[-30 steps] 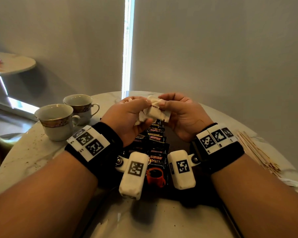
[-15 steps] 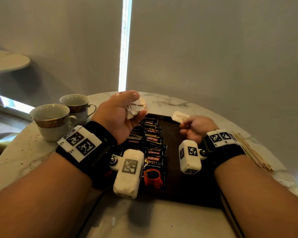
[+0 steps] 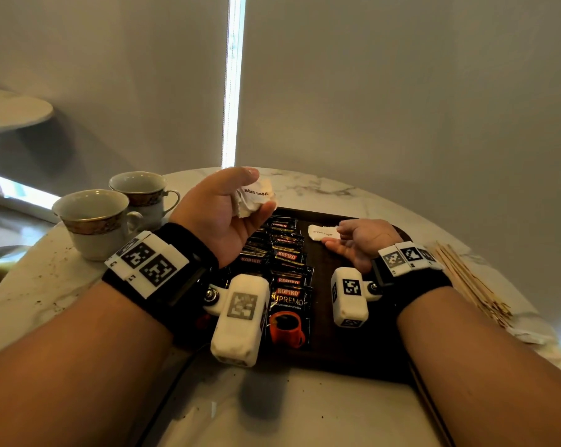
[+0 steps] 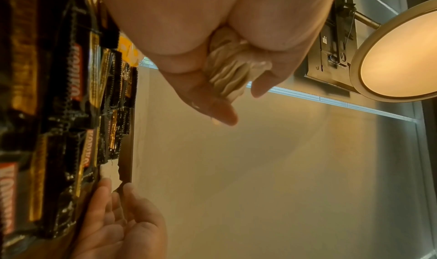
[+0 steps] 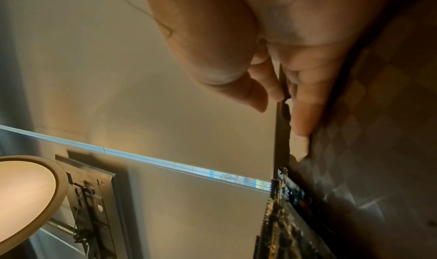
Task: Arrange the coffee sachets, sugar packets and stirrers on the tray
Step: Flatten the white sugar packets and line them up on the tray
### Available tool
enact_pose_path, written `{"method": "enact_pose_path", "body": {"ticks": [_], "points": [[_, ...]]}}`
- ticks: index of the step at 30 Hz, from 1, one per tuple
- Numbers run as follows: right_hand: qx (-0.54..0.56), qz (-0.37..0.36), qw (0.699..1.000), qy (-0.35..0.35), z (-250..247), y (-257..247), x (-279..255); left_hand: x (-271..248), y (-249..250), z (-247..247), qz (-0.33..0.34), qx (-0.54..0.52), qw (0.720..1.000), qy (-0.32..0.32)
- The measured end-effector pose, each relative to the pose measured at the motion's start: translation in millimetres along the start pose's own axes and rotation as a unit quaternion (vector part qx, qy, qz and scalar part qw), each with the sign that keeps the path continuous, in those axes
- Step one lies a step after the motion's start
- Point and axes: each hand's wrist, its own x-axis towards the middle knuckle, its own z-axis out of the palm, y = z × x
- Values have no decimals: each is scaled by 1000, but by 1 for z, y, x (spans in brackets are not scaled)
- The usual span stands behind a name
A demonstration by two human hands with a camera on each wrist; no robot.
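My left hand is raised above the tray's far left and grips a crumpled bunch of white sugar packets, seen fanned between thumb and fingers. One sugar packet lies flat on the dark wooden tray near its far edge. My right hand is low on the tray, its straight fingertips touching that packet. Black coffee sachets lie in two overlapping columns on the tray's left half. Wooden stirrers lie on the table to the right of the tray.
Two gold-rimmed cups stand at the table's left. The round marble table ends close behind the tray, with a wall beyond. A torn white wrapper lies near the stirrers' near end.
The hands were together on the sugar packets, then parted. My right hand took one packet down onto the tray and its fingers have straightened. The left hand stays raised with the bunch.
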Motion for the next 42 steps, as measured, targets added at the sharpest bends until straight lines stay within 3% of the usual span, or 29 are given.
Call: {"method": "enact_pose_path", "body": {"ticks": [12, 16, 24, 30, 36, 42], "points": [[-14, -19, 997, -74, 5, 5, -6, 0, 0, -2, 4, -5, 1000, -7], [-48, -60, 997, -13, 8, 7, -3, 1, -1, -2, 6, 0, 1000, -4], [-93, -33, 993, -57, 3, 4, -8, -1, 0, -2, 8, 3, 1000, -8], [-65, -45, 996, -50, 6, 2, -13, 0, 0, -2, 4, 2, 1000, -10], [-32, -10, 992, -123, 10, 3, -20, 0, 0, -2, 6, -1, 1000, -17], [-29, -3, 993, -118, 11, 3, -22, 0, -1, -4, 2, -4, 1000, -22]]}}
